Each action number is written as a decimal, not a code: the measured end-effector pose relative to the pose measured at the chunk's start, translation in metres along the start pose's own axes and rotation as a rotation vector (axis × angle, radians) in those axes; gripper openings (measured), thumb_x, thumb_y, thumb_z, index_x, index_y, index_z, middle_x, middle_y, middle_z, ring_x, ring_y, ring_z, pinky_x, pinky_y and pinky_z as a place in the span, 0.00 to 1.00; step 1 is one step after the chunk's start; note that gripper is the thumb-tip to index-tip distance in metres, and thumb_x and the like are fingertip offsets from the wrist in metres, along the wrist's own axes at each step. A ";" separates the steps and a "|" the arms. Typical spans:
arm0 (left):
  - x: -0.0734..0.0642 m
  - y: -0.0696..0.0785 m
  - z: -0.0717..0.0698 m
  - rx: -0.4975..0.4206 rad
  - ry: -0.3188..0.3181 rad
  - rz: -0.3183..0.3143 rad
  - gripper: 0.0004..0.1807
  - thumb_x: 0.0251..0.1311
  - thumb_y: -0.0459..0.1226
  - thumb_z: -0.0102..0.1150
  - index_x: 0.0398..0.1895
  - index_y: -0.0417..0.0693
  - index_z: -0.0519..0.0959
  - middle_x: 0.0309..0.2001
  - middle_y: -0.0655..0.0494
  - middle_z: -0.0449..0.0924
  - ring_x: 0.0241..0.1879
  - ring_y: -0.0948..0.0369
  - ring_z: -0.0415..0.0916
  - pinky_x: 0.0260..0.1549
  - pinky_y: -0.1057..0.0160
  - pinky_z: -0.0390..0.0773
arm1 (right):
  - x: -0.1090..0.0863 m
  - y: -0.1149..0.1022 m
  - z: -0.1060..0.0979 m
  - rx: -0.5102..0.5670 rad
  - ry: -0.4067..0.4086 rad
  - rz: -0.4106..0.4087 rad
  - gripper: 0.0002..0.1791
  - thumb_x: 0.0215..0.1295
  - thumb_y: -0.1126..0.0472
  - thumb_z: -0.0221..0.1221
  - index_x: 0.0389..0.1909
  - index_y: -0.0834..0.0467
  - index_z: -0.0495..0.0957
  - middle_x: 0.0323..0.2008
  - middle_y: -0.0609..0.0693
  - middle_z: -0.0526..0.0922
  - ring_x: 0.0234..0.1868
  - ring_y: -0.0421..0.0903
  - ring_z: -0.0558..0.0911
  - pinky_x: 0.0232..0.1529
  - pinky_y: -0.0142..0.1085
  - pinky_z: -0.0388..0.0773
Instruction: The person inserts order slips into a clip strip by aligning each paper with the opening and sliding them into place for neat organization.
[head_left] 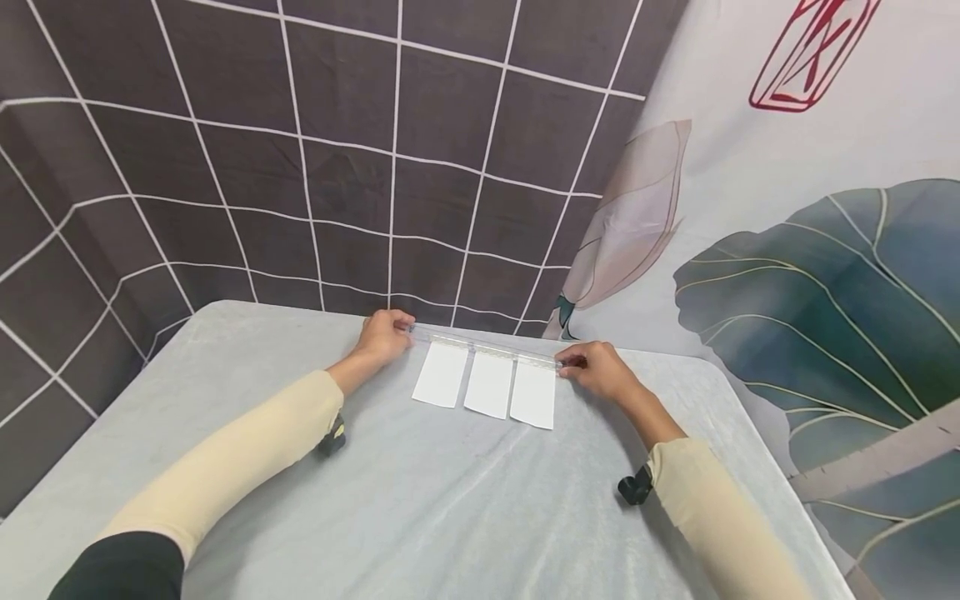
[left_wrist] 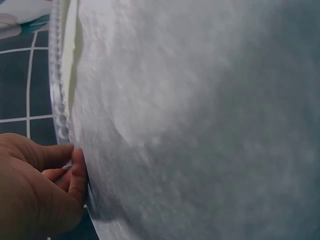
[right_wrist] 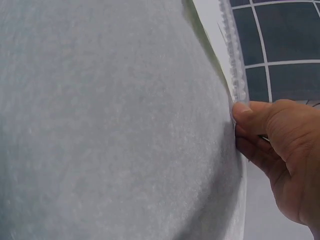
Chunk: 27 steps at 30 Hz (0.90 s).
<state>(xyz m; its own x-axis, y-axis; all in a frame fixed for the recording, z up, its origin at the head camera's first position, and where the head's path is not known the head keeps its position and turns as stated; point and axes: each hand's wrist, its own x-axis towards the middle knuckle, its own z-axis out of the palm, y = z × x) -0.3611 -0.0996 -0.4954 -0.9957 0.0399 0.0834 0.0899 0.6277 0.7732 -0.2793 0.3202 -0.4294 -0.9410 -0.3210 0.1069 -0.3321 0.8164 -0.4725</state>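
White cards, seemingly clear strip, pale grey tablecloth

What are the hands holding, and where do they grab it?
A clear plastic strip with three white cards: left hand pinches its left end, right hand its right end.

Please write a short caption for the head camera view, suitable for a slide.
Left hand and right hand pinch the ends of a clear strip with three white cards.
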 end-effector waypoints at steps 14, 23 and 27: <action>0.003 0.000 -0.003 0.038 0.015 0.033 0.16 0.59 0.28 0.77 0.51 0.43 0.93 0.47 0.45 0.93 0.52 0.47 0.87 0.57 0.51 0.88 | 0.008 -0.004 0.001 -0.073 -0.043 -0.017 0.09 0.75 0.70 0.70 0.51 0.67 0.91 0.39 0.58 0.92 0.40 0.49 0.86 0.45 0.46 0.88; 0.000 -0.010 -0.010 0.051 -0.009 0.041 0.14 0.57 0.32 0.82 0.46 0.46 0.93 0.41 0.50 0.95 0.45 0.53 0.89 0.51 0.58 0.89 | 0.025 -0.001 -0.002 -0.060 -0.054 -0.018 0.08 0.74 0.72 0.69 0.50 0.69 0.90 0.42 0.62 0.93 0.45 0.56 0.90 0.54 0.55 0.92; -0.002 -0.013 -0.012 0.034 -0.023 0.030 0.13 0.56 0.32 0.83 0.46 0.46 0.93 0.41 0.51 0.95 0.46 0.53 0.89 0.52 0.57 0.88 | 0.031 -0.001 -0.002 -0.044 -0.069 0.007 0.09 0.75 0.72 0.69 0.51 0.69 0.90 0.45 0.64 0.93 0.50 0.60 0.91 0.58 0.58 0.92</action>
<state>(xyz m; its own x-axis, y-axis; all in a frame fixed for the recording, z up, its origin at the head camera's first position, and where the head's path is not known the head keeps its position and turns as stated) -0.3597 -0.1174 -0.4980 -0.9929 0.0764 0.0912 0.1190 0.6520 0.7489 -0.3080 0.3099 -0.4239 -0.9373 -0.3460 0.0424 -0.3292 0.8384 -0.4344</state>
